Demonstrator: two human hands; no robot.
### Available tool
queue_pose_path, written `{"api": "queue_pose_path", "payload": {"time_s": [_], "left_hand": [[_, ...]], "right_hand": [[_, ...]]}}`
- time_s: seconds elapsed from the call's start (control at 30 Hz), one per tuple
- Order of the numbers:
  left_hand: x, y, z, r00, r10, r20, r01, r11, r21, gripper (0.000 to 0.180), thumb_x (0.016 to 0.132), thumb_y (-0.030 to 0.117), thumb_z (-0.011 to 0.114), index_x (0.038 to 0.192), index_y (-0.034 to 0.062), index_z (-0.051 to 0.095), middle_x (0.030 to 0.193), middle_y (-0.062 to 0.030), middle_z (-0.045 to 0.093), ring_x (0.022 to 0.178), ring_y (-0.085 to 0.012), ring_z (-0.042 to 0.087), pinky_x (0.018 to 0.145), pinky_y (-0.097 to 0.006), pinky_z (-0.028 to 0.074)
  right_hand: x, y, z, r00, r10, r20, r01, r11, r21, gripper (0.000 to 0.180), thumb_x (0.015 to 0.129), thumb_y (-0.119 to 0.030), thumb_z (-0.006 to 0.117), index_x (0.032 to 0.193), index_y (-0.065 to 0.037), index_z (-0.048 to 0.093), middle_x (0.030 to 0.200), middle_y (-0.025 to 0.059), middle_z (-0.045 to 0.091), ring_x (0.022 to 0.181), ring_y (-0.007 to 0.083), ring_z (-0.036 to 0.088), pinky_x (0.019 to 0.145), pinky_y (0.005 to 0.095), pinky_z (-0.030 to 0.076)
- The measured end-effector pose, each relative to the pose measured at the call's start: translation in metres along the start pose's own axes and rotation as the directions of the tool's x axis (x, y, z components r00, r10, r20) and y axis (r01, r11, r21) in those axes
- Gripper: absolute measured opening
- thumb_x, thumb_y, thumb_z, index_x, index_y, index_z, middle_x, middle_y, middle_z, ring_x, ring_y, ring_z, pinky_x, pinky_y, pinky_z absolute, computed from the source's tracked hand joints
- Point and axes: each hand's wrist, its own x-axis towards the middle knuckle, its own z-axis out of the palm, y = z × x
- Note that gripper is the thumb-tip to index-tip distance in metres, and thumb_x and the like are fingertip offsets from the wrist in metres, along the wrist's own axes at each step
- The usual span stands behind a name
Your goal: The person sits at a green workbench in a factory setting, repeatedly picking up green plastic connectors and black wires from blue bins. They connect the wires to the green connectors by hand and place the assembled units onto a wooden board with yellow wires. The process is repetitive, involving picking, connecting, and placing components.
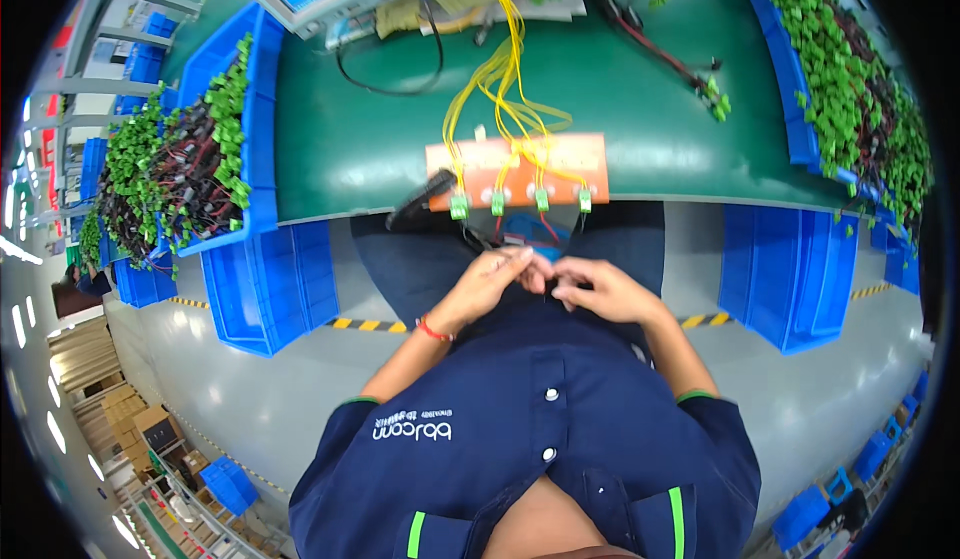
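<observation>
Both hands, left hand (492, 277) and right hand (597, 289), pinch a small dark wire piece (549, 286) at frame centre. Keep fingertips close together, steady above the lap.

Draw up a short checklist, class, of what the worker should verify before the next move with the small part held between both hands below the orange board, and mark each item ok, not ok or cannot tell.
1. Both hands meet on the small part: left hand and right hand touch at the fingertips. Ok.
2. Grip on the part is secure: the part is hidden by the fingers. Cannot tell.
3. Green connectors sit along the near edge of the orange board: four show in a row. Ok.
4. Yellow wires run to the board unbroken: they loop and cross. Cannot tell.
5. Supply at hand: left blue bin and right blue bin hold green-ended leads. Ok.
</observation>
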Motion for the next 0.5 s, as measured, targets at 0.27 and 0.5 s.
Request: {"api": "queue_pose_path", "payload": {"time_s": [0.27, 0.5], "left_hand": [[-0.026, -0.005, -0.034, 0.982, 0.020, -0.186, 0.028, 0.968, 0.249, 0.041, 0.106, 0.037, 0.049, 0.101, 0.0014, 0.069, 0.091, -0.0052, 0.067, 0.087, -0.0129, 0.063, 0.083, -0.029, 0.051], [-0.144, 0.240, -0.007, 0.930, 0.344, 0.132, -0.255, 0.342, 0.905, 0.030, 0.092, 0.022, 0.066, 0.110, -0.0015, 0.070, 0.105, -0.0172, 0.072, 0.100, -0.0321, 0.068, 0.085, -0.039, 0.052]], "right_hand": [[-0.005, -0.019, -0.033, 0.959, -0.279, 0.037, 0.210, 0.798, 0.565, 0.032, 0.101, -0.021, 0.060, 0.116, 0.006, 0.065, 0.083, 0.0071, 0.065, 0.076, 0.0138, 0.064, 0.079, 0.0306, 0.053], [0.001, -0.021, -0.016, 0.925, -0.340, 0.169, 0.125, 0.693, 0.710, 0.033, 0.099, -0.019, 0.063, 0.112, 0.010, 0.066, 0.088, 0.0182, 0.068, 0.078, 0.0214, 0.067, 0.071, 0.0371, 0.059]]}}
